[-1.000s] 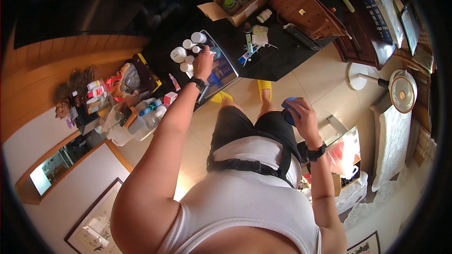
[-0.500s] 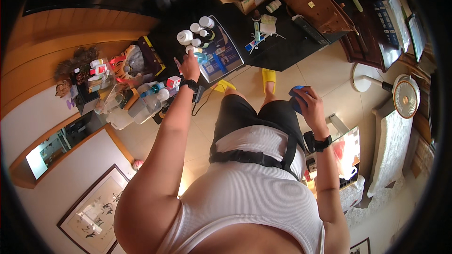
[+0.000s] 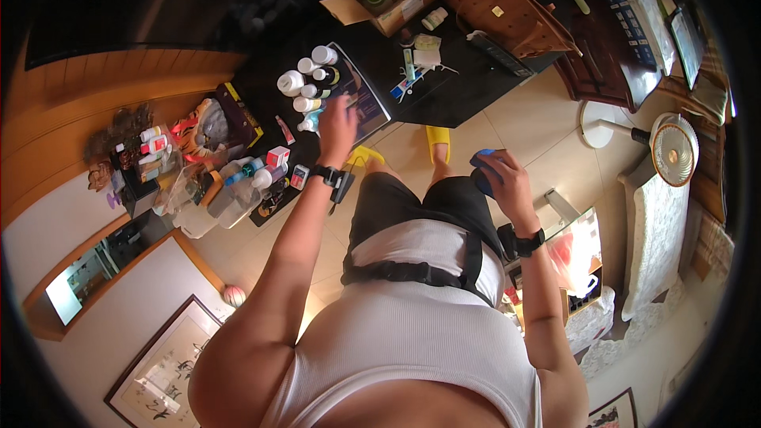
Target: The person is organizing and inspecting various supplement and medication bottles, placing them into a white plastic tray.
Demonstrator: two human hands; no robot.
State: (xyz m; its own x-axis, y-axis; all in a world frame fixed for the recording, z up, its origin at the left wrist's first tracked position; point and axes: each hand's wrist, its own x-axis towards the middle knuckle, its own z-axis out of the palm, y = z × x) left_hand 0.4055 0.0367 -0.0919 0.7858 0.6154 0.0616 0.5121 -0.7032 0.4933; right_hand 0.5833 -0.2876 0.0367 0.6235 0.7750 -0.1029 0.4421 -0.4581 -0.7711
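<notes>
My left hand point(image 3: 338, 128), slightly blurred, hovers over the near-left part of a flat dark-blue printed sheet or booklet point(image 3: 366, 103). Its fingers stretch forward, and I see nothing held in them. Just left of it stands a light-blue bottle with a white cap point(image 3: 311, 121), apart from the hand. Several white-capped bottles point(image 3: 292, 82) crowd together behind that one. My right hand point(image 3: 511, 184) is closed around a folded blue cloth-like item point(image 3: 483, 165), held above the floor beside my thigh.
On the black table, an open cardboard box point(image 3: 412, 1) holds green-lidded jars. A toothpaste-like tube point(image 3: 409, 63) and a small bottle point(image 3: 434, 18) lie nearby. Clutter and a red-white box point(image 3: 277, 156) fill the left side. A fan point(image 3: 674, 150) stands at right.
My left hand has drawn back from the white-capped bottles, moving right and nearer, uncovering the light-blue bottle. The right hand still holds the blue item. The whole view has shifted somewhat.
</notes>
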